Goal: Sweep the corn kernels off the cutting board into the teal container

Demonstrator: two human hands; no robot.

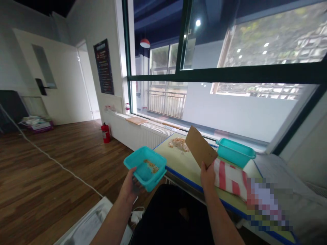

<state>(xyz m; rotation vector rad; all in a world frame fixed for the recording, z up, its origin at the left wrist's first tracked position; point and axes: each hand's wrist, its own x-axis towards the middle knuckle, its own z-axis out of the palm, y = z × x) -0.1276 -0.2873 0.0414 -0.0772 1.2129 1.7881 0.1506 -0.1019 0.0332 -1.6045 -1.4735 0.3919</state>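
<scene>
My left hand [133, 183] grips the near left corner of a turquoise plastic basket [139, 157], thumb over the rim. Some small tan, grain-like bits [152, 166] lie on the basket's floor. It is held off the near left edge of the table [187, 170]. A flat piece of brown cardboard [200, 146] is raised above the table, pinched at its lower edge by my right hand [207, 173]. Beyond the cardboard's left side, a spread pile of pale and orange-tan bits [178, 144] rests on the tabletop; the cardboard may hide part of it.
A second turquoise basket [236, 153] stands at the table's back right, by the window. A red-and-white striped bag [230, 178] lies right of my right hand. A radiator [153, 136] runs under the sill. A fire extinguisher [105, 132] and a white cable [61, 165] are on the floor.
</scene>
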